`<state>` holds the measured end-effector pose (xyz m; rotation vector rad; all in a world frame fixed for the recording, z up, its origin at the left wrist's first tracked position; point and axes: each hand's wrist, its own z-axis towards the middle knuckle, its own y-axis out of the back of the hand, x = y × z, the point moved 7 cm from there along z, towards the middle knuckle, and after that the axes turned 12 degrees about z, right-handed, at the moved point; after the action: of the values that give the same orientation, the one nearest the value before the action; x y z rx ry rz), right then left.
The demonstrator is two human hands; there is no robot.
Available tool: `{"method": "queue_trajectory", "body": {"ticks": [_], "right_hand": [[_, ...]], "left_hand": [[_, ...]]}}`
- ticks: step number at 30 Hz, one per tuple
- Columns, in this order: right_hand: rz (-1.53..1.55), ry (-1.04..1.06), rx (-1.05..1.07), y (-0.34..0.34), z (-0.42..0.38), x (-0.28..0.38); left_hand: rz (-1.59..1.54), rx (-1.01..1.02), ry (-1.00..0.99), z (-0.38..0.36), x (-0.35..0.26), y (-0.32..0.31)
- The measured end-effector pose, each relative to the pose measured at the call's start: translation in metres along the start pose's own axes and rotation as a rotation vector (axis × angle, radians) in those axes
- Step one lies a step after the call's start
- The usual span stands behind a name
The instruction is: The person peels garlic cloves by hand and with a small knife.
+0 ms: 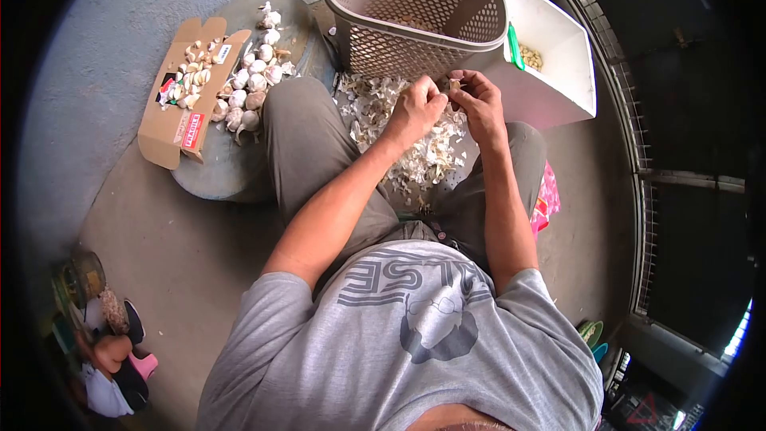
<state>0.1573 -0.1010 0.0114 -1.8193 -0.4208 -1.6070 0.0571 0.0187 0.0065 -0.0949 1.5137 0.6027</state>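
Observation:
My right hand (481,104) pinches a small garlic clove (455,85) between thumb and fingers, above a heap of papery garlic skins (435,152). Close beside it, my left hand (419,114) is closed with thumb and fingertips pressed together; whatever lies in that pinch is too small to make out. Left of my knee, whole garlic bulbs (257,82) cluster on a round grey surface (219,179). Several loose cloves (194,78) lie on an opened cardboard box (165,129) there. Pale cloves (530,57) sit inside a white box (550,100) at the right.
A tall brown perforated basket (415,44) stands just beyond my hands, against the white box. A green strip (515,46) hangs over that box's rim. Pink patterned material (547,199) lies by my right leg. Another person (112,359) is partly visible at the lower left.

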Motion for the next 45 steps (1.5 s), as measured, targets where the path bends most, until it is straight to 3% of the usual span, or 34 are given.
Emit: {"method": "queue_trajectory", "body": {"ticks": [3, 6, 10, 13, 17, 20, 21, 22, 23, 25, 26, 27, 30, 32, 37, 41, 44, 45], "right_hand": [[-0.02, 0.022, 0.006, -0.012, -0.002, 0.005], [-0.064, -0.01, 0.061, -0.026, -0.008, 0.011], [-0.098, -0.146, 0.166, -0.025, -0.008, 0.0], [-0.03, -0.084, 0.108, -0.023, -0.009, 0.009], [-0.299, -0.138, 0.093, -0.016, -0.014, 0.034], [-0.012, -0.104, 0.254, -0.032, -0.02, 0.081], [0.126, -0.002, 0.36, -0.038, -0.013, 0.096], [0.223, 0.12, 0.24, -0.032, -0.001, 0.103], [-0.176, 0.254, 0.03, -0.037, 0.011, 0.115], [-0.629, 0.374, -0.118, -0.049, 0.014, 0.125], [-0.678, 0.369, -0.049, -0.054, 0.013, 0.117], [-0.488, 0.05, -0.03, -0.054, 0.006, 0.095], [-0.675, 0.138, 0.114, -0.067, -0.007, 0.044], [-0.552, 0.059, 0.039, -0.067, -0.012, 0.02], [-0.121, -0.09, 0.038, -0.057, -0.01, 0.005], [0.049, -0.034, 0.019, -0.054, -0.018, -0.006], [0.099, 0.002, -0.004, -0.057, -0.019, -0.011], [0.068, 0.028, 0.001, -0.057, -0.02, -0.009]], "left_hand": [[-0.094, -0.071, -0.031, 0.0, -0.008, 0.008], [-0.086, 0.049, -0.004, -0.003, -0.011, 0.007], [0.05, -0.08, -0.055, 0.002, -0.006, 0.011], [0.105, -0.081, 0.003, 0.004, -0.004, 0.012], [0.069, -0.046, 0.022, 0.009, 0.004, 0.01], [-0.097, 0.023, 0.166, 0.016, 0.027, 0.004], [-0.282, 0.027, 0.226, 0.012, 0.02, 0.004], [-0.457, 0.053, 0.308, 0.007, 0.013, 0.002], [-0.524, 0.034, 0.283, 0.005, 0.013, 0.002], [-0.54, 0.013, 0.286, 0.009, 0.026, 0.0], [-0.551, 0.01, 0.287, 0.012, 0.026, 0.002], [-0.562, 0.001, 0.294, 0.012, 0.026, 0.005], [-0.599, -0.067, 0.23, 0.011, 0.023, 0.009], [-0.682, -0.109, 0.158, 0.011, 0.017, 0.009], [-0.727, 0.067, 0.196, 0.003, 0.005, 0.007], [-0.63, 0.07, 0.214, 0.005, 0.011, 0.002], [-0.119, -0.136, -0.015, 0.011, 0.008, 0.012], [-0.187, -0.118, 0.018, 0.009, 0.011, 0.01]]}}
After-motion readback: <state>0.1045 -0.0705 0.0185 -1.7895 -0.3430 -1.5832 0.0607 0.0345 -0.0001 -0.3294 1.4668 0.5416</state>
